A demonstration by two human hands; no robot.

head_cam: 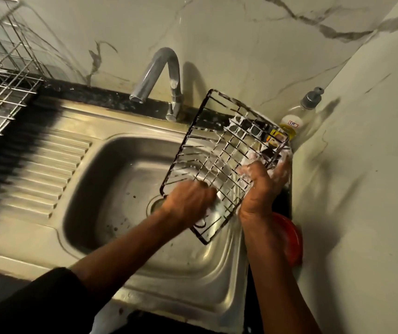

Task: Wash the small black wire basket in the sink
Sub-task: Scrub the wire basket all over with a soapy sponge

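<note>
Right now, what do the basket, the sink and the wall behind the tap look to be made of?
Basket: thin metal wire, seemingly black-coated, shown by its open grid; now foamy. Sink: likely stainless steel, brushed silver with dull reflections. Wall: glossy pale marble or marble-look tile, grey veins; cannot tell which.

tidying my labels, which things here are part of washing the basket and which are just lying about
In the job: wire basket, left hand, right hand, sink, faucet, soap bottle.
Lying about: steel dish rack, red round thing beside the sink.
</note>
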